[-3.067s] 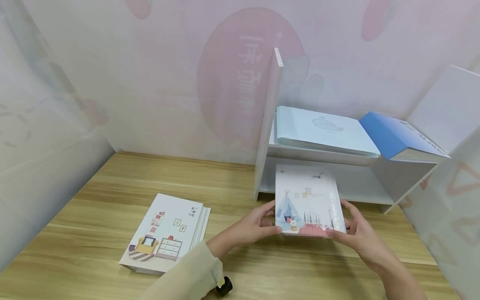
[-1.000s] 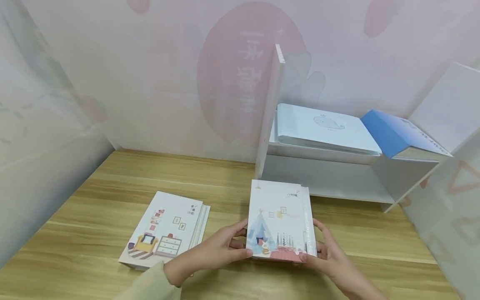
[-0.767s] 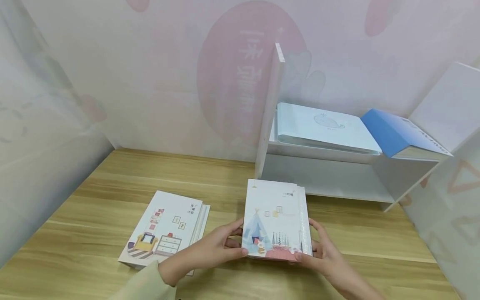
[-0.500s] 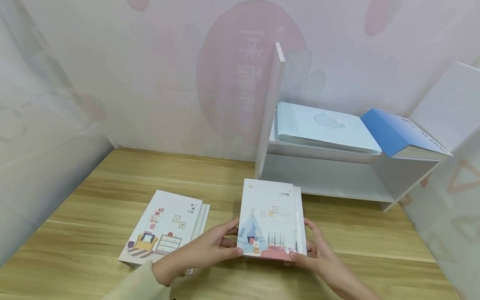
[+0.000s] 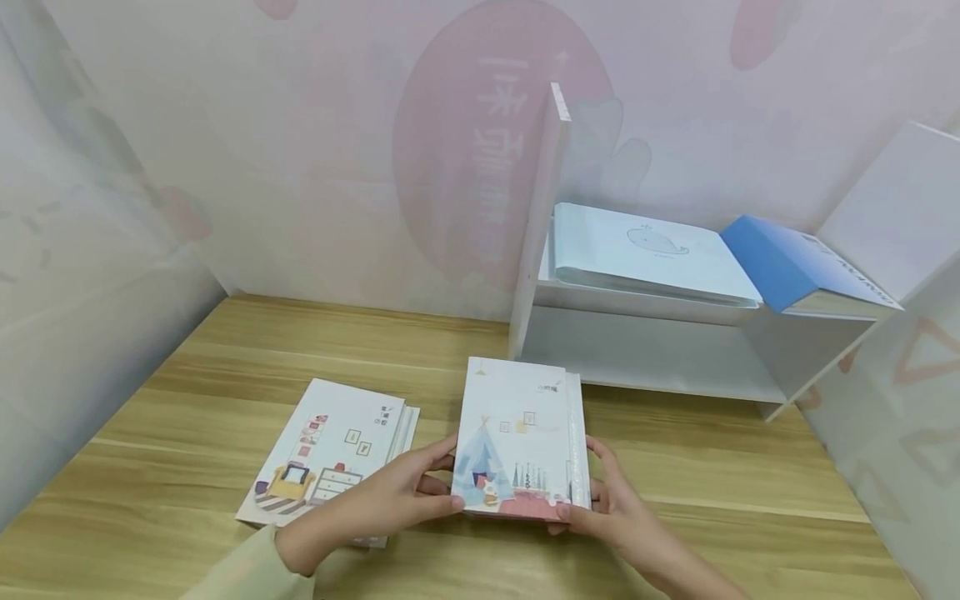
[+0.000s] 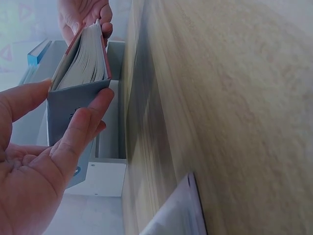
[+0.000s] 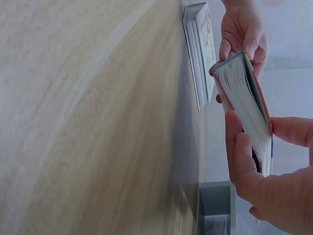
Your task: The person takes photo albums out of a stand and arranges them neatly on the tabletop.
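You hold the tent book (image 5: 517, 442) above the table (image 5: 187, 433), near the front of the shelf (image 5: 534, 225). Your left hand (image 5: 397, 496) grips its flat spine, thumb on top and fingers under, and your right hand (image 5: 622, 517) pinches the other side the same way. The book is a thick block with a smooth, stiff white cover, a blue tent picture, and a speckled, shiny strip down its right side. Its many thin pages fan a little at the edge. The table has long, wavy wood stripes. Just left of your book, a white book pile (image 5: 322, 450) lies flat, with square corners; your left arm hides some of it. The shelf is made of flat, smooth white boards. On it sit a wide, pale whale book (image 5: 660, 254) and a fat blue book (image 5: 802, 267) whose letters are too blurry to read. The wall cloth (image 5: 315, 183) looks soft and creased. Your left sleeve (image 5: 251, 571) is cut off at the bottom, and you can't see the tent book's back cover.
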`<state>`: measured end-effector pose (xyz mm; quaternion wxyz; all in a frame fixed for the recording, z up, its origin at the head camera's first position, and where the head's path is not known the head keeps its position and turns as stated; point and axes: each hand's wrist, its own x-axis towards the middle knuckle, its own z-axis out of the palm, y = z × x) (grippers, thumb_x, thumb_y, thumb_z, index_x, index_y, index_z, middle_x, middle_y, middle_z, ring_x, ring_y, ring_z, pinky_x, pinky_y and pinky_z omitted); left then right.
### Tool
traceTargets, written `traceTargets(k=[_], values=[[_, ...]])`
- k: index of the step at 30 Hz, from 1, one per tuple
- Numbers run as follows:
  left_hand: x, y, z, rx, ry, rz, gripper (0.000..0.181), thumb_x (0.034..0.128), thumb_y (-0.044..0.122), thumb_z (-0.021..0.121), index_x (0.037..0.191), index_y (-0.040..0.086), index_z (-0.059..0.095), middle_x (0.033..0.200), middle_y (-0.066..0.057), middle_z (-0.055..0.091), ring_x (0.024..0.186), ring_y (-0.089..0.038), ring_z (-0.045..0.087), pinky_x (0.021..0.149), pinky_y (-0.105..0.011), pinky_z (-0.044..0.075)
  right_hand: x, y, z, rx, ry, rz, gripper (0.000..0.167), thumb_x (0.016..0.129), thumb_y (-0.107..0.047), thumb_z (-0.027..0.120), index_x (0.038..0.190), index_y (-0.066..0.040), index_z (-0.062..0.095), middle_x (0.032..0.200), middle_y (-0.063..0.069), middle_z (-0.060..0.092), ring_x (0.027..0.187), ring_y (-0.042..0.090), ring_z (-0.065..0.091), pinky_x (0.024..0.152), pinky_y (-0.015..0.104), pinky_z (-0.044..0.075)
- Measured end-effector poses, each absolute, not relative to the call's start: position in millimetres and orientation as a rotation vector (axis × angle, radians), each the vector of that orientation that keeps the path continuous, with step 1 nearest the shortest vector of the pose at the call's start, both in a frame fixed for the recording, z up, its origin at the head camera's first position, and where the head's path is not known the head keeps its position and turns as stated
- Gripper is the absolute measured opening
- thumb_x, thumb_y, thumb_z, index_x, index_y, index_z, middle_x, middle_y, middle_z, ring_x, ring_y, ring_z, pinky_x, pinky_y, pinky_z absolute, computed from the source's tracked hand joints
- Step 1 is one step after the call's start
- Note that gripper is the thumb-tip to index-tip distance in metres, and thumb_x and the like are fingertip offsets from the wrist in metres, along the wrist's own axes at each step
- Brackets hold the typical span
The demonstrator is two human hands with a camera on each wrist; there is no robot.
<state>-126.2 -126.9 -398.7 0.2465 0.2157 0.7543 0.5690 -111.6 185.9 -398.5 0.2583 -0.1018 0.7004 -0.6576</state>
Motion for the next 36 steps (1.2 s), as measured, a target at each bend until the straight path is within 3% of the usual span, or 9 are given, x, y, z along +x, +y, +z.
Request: traceTargets(k=[12,21,36], values=[[-121,-147,-394,0.629,2.081,1.523,0.082,0.0982,0.024,0.064,0.155,-0.008,0.014,0.15,-0.035,0.038,0.118,-0.035,0.064,0.091,-0.028,0.057,-113,167,-403,-0.301,1.816,-1.847,0.098,0.093,-0.004,0.066,0.155,-0.009,-0.01,0.12,0.025,0.064,0.089,0.028,0.072,0.086,0.037,0.059],[-116,-162,-394,0.617,2.072,1.508,0.083,0.0984,0.024,0.064,0.154,-0.011,0.014,0.148,-0.04,0.037,0.12,-0.039,0.062,0.092,-0.031,0.056,-109,151,-405,-0.286,1.772,-1.841,0.098,0.093,-0.004,0.067,0.155,-0.008,-0.009,0.105,0.016,0.068,0.081,0.022,0.072,0.083,0.034,0.06],[-118,-177,-395,0.615,2.097,1.439,0.081,0.0983,0.025,0.064,0.152,-0.013,0.018,0.147,-0.04,0.037,0.12,-0.04,0.062,0.095,-0.037,0.055,-107,136,-410,-0.231,1.771,-1.828,0.099,0.092,-0.005,0.068,0.154,-0.003,-0.009,0.101,0.016,0.069,0.075,0.02,0.069,0.078,0.034,0.059]])
